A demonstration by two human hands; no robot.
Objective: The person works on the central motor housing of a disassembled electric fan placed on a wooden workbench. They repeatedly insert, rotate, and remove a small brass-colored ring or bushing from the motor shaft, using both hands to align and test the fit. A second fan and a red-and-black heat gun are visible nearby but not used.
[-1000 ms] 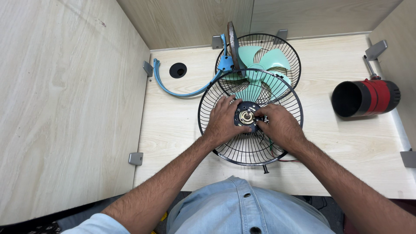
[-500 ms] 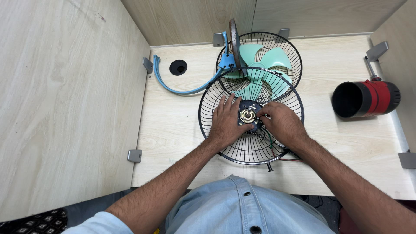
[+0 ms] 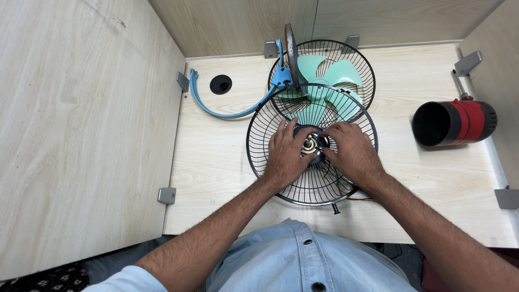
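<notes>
- My left hand [image 3: 285, 153] lies flat on the round black wire fan guard [image 3: 312, 145], fingers spread toward 12 o'clock, thumb tip touching the small brass-coloured hub nut [image 3: 309, 144] at the guard's centre.
- My right hand [image 3: 350, 150] comes in from 4 o'clock — its fingertips press against the dark round hub [image 3: 319, 141] around that nut, from the 3 o'clock side.
- Neither hand is wrapped around anything; both rest open on the guard, with only the fingertips pinching in at the hub.
- The guard lies on the pale wooden desk [image 3: 216, 162], at the middle of the view, just in front of my blue denim shirt [image 3: 303, 259].
- At 12 o'clock from the guard, a second black wire guard [image 3: 357, 65] holds the mint-green plastic fan blade [image 3: 324, 81]; the two guards overlap.
- A curved blue metal bracket [image 3: 227, 111] runs off toward 10 o'clock, ending near a round black cable hole [image 3: 220, 84] in the desk.
- At 3 o'clock — well apart from my hands — a red and black cylindrical housing [image 3: 454, 123] lies on its side, its open end facing the guards.
</notes>
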